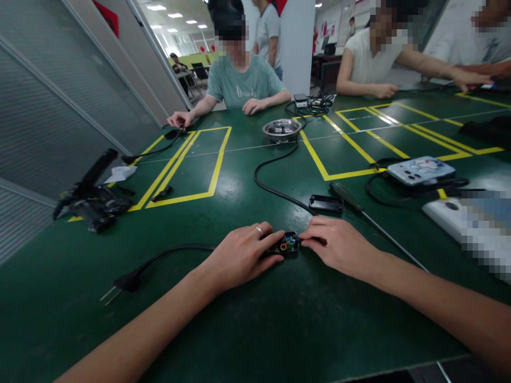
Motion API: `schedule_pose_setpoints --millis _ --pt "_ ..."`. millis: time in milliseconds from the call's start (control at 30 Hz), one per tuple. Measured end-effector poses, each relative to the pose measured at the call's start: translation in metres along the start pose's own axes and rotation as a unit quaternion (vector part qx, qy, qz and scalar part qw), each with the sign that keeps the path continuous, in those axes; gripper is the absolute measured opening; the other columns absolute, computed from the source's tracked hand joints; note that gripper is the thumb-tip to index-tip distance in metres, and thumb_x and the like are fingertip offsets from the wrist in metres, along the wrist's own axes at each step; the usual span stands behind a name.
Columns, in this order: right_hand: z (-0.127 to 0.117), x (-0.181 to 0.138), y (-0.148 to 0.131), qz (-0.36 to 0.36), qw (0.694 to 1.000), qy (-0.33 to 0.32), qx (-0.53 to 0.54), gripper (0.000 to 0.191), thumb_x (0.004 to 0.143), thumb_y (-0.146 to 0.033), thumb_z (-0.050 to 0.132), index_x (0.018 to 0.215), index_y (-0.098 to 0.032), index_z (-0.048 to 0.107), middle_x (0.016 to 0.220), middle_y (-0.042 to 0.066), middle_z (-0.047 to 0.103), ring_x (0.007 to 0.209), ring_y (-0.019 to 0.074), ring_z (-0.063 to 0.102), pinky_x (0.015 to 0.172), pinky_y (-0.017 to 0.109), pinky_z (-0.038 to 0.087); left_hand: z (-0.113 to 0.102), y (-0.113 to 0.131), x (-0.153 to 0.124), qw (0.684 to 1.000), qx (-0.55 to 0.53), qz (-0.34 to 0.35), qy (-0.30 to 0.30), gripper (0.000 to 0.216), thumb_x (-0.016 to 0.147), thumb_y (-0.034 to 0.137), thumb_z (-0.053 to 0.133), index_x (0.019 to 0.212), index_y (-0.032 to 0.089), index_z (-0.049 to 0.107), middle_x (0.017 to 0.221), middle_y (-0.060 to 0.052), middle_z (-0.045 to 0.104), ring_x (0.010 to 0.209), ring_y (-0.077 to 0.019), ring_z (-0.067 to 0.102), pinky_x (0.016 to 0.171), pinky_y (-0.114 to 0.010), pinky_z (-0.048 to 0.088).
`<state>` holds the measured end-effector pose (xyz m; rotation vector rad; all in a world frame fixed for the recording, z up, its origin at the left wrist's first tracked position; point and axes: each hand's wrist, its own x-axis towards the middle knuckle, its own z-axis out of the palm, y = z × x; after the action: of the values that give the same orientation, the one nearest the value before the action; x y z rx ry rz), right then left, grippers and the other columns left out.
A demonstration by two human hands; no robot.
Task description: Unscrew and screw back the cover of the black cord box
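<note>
My left hand [248, 249], with a ring on one finger, is closed around the left part of a small open black power adapter housing [293, 248]. Coloured wires and a copper-coloured coil show inside it. At the housing's right end my right hand [334, 242] pinches the black cable [275, 192] where it enters. From the left end a cord runs out to a two-pin plug [126, 282] lying on the table. Behind my right hand rests a black housing cover [326, 203], hollow side up. The fingertips partly hide the housing's ends.
A long screwdriver [361, 209] lies right of the cover. A metal bowl [281, 129] stands farther back on the green table [223, 330]. A phone [421, 169] and a white device [447, 221] are at right, black bundled gear [93, 194] at left. Co-workers sit opposite.
</note>
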<state>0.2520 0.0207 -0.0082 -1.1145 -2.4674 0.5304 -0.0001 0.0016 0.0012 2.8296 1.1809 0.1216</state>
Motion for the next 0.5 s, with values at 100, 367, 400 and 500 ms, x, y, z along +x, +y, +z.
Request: schedule_pose_setpoints --millis 100,367,400,500 --pt "-0.002 0.000 -0.001 0.001 1.000 -0.003 -0.001 0.020 0.093 -0.027 0.054 0.099 -0.019 0.073 0.095 0.004 0.068 0.084 0.0166 0.062 0.076 0.033 0.047 -0.014 -0.006 -0.007 0.999 -0.034 -0.017 -0.027 0.054 0.092 0.045 0.053 0.140 0.023 0.040 0.123 -0.010 0.056 0.100 -0.0228 0.061 0.087 -0.039 0.051" --pt "-0.001 0.000 -0.001 0.013 0.999 0.014 0.042 0.018 0.091 -0.026 0.058 0.100 -0.019 0.072 0.096 0.004 0.069 0.086 0.0167 0.063 0.078 0.033 0.048 -0.030 -0.023 -0.020 0.985 -0.129 -0.098 -0.052 0.016 0.095 0.028 0.047 0.097 0.020 0.060 0.088 -0.003 0.062 0.076 -0.0149 0.059 0.069 -0.028 0.046" --pt "-0.001 0.000 0.000 0.012 0.999 0.011 0.044 0.018 0.091 -0.026 0.059 0.100 -0.019 0.072 0.095 0.004 0.068 0.085 0.0164 0.063 0.078 0.033 0.048 -0.029 -0.023 -0.019 0.985 -0.134 -0.094 -0.049 0.015 0.095 0.026 0.047 0.094 0.020 0.060 0.087 -0.002 0.061 0.075 -0.0144 0.059 0.068 -0.028 0.045" --pt "-0.002 0.000 0.000 0.009 0.999 0.002 0.046 0.018 0.091 -0.026 0.058 0.099 -0.019 0.072 0.094 0.004 0.067 0.082 0.0150 0.061 0.074 0.031 0.047 -0.026 -0.022 -0.017 0.985 -0.143 -0.090 -0.047 0.013 0.095 0.025 0.048 0.091 0.019 0.059 0.085 -0.001 0.060 0.075 -0.0138 0.057 0.068 -0.027 0.044"
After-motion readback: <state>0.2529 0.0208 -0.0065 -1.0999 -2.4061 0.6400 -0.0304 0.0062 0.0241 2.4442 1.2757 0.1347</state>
